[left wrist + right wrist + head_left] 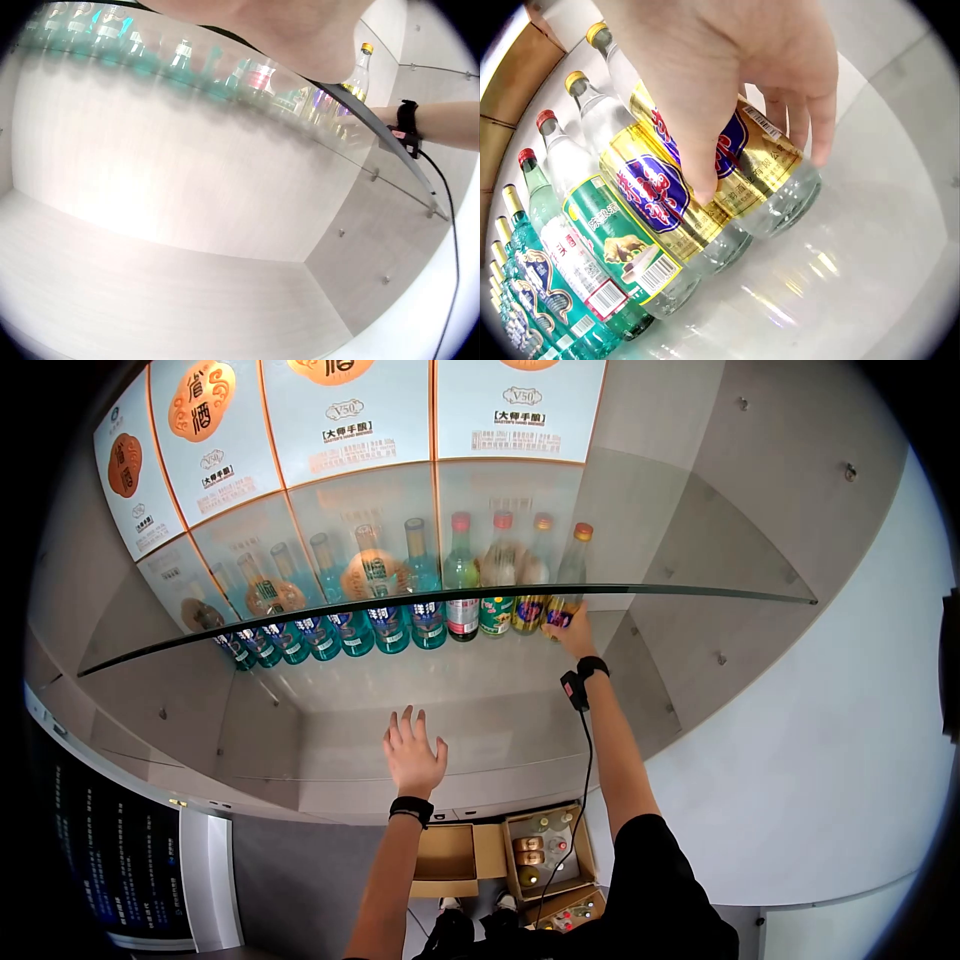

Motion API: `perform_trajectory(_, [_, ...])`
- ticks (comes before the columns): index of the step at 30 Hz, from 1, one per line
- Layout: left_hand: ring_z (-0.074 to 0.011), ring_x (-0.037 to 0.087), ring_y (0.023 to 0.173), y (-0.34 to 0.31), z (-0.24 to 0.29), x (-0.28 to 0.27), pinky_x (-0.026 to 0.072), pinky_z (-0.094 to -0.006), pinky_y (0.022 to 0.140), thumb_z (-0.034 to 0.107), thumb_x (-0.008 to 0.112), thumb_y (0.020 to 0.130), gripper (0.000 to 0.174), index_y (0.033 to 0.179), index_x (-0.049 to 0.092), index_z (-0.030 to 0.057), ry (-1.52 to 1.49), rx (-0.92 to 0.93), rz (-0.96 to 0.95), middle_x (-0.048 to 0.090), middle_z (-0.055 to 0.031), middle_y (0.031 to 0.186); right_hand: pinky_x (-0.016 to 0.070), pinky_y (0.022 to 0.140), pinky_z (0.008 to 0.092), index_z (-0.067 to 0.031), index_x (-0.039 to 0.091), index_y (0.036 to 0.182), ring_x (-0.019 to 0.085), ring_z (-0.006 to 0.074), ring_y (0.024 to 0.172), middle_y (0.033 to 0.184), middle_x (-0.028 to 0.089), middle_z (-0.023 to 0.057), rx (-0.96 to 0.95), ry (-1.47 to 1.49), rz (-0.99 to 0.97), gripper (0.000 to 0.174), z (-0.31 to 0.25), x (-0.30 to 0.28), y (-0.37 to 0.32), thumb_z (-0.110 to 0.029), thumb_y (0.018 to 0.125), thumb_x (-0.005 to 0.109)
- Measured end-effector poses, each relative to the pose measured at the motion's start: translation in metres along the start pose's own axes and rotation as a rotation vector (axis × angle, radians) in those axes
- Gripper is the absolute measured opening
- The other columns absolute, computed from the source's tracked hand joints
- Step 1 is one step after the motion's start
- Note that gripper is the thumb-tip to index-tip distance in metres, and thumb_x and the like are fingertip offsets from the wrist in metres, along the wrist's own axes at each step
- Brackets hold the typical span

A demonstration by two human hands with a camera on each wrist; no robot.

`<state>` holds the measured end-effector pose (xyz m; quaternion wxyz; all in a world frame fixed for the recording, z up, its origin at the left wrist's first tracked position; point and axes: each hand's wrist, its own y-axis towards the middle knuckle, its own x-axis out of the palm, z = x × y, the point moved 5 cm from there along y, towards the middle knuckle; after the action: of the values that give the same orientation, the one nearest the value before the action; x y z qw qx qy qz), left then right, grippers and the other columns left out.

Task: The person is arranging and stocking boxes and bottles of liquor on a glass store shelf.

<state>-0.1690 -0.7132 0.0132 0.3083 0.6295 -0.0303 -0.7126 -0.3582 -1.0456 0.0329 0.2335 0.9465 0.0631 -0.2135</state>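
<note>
The right hand (727,75) grips the endmost bottle (780,196), gold-labelled with a yellow cap, its thumb across the label and its fingers round the far side. Beside it stand another gold-labelled bottle (649,187), a green-labelled one (619,240) and a red-capped green bottle (574,255). In the head view the right hand (572,634) is at the right end of the row, below the glass shelf edge (640,589). The left hand (414,758) is raised with fingers spread, in front of the cabinet, holding nothing; its palm (285,30) shows large in the left wrist view.
Several blue-green bottles (388,628) continue the row leftward. White boxes (345,410) stand on the glass shelf above. Open cartons (446,852) with bottles (530,875) lie on the floor by the person's feet. A black cable (588,760) hangs from the right wrist.
</note>
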Motion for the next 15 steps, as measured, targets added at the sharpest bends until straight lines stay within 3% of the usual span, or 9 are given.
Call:
perform_trajectory(10, [-0.0325, 0.026, 0.123, 0.001, 0.003, 0.001, 0.0243, -0.0446, 0.098, 0.029, 0.048, 0.076, 0.051, 0.121, 0.042, 0.0063, 0.02, -0.022, -0.035, 0.035, -0.0096, 0.129, 0.0427, 0.084, 0.0373, 0.0002, 0.029, 0.115, 0.054, 0.0333, 0.096, 0.103, 0.053, 0.0193, -0.081, 0.143, -0.071, 0.08, 0.022, 0.004, 0.027, -0.012, 0.055, 0.079])
perform_trajectory(12, [-0.0325, 0.026, 0.123, 0.001, 0.001, 0.0, 0.0243, -0.0445, 0.098, 0.029, 0.048, 0.076, 0.051, 0.121, 0.042, 0.0064, 0.027, -0.016, -0.043, 0.035, -0.0096, 0.129, 0.0421, 0.085, 0.0374, -0.0005, 0.029, 0.117, 0.053, 0.0339, 0.097, 0.105, 0.053, 0.0198, 0.003, 0.117, -0.149, 0.08, 0.033, 0.013, 0.032, -0.012, 0.055, 0.078])
perform_trajectory(15, [-0.0327, 0.026, 0.123, 0.001, 0.002, -0.001, 0.0242, -0.0448, 0.098, 0.028, 0.048, 0.076, 0.051, 0.122, 0.041, 0.0061, 0.031, -0.01, -0.048, 0.035, -0.0099, 0.129, 0.0413, 0.086, 0.0382, -0.0005, 0.029, 0.118, 0.052, 0.0349, 0.099, 0.106, 0.052, 0.0205, -0.043, 0.058, -0.094, 0.081, 0.03, 0.013, 0.033, -0.012, 0.055, 0.078])
